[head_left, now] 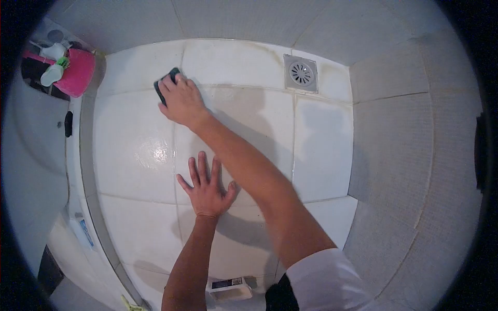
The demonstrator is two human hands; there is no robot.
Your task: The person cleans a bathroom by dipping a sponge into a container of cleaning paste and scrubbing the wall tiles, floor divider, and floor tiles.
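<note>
My right hand is closed over a dark green scrubbing sponge, pressed on the white floor tiles near a grout line. Most of the sponge is hidden under the fingers. My left hand lies flat on the tiles closer to me, fingers spread, with nothing in it. The right forearm reaches across above and to the right of it. Wet shine shows on the tiles left of my left hand.
A square metal floor drain sits at the far right. Grey tiled walls rise behind and to the right. A raised ledge borders the left, with a pink container beyond. A white tub is near my body.
</note>
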